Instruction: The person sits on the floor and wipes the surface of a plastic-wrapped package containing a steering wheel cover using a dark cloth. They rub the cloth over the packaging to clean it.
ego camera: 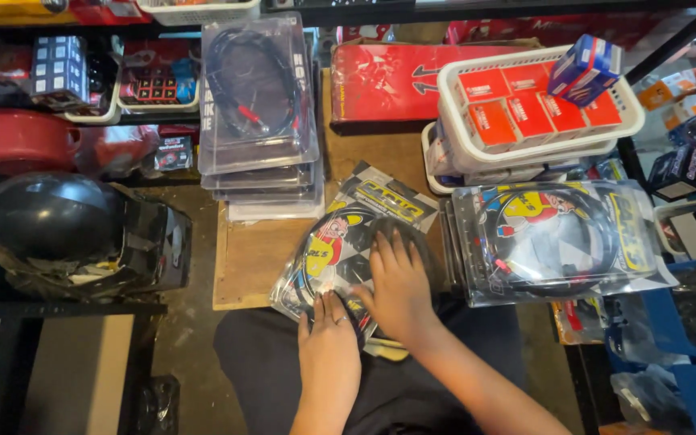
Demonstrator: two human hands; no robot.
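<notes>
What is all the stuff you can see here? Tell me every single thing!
Clear plastic packet with coiled cable and cartoon card: one, yellow and black, under both hands.
Same kind of clear cable packets: a stack, exact count unclear, right of the hands.
Clear flat packs with dark cables: a stack, top centre.
White plastic basket: one, upper right, holding red boxes.
Blue box: one, atop the red boxes.
Long red carton: one, behind the basket.
Black helmets: two, left.
Red bowl-shaped thing: one, far left.
Brown board: one, under the packets.
Left hand: flat on the packet.
Right hand: flat on the packet.
</notes>
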